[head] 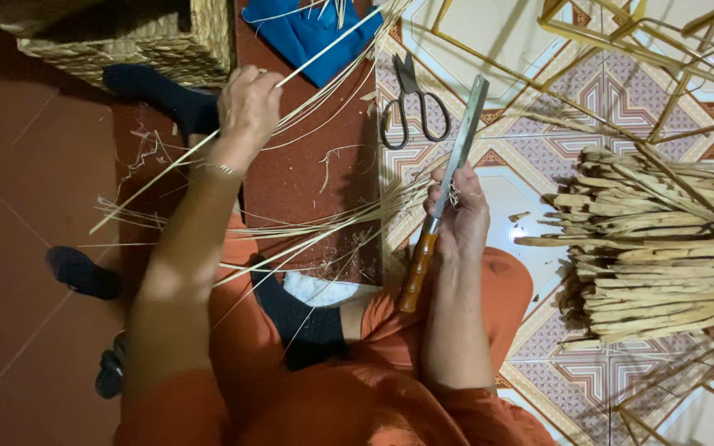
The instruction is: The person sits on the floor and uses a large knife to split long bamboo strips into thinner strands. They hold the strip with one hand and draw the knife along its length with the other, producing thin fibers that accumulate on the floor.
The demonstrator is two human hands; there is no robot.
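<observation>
My left hand (248,106) had its fingers closed on a long pale bamboo strip (208,140), pulling it up and away from the long flat steel knife with the bamboo-shaped wooden handle (444,190), so it stayed taut, I judge. My right hand (459,216) gripped that knife upright, fingers wrapped just above the handle. Left of the blade lay black scissors (413,107); right of it, a bundle of cut bamboo slats (663,248). No labels showed.
</observation>
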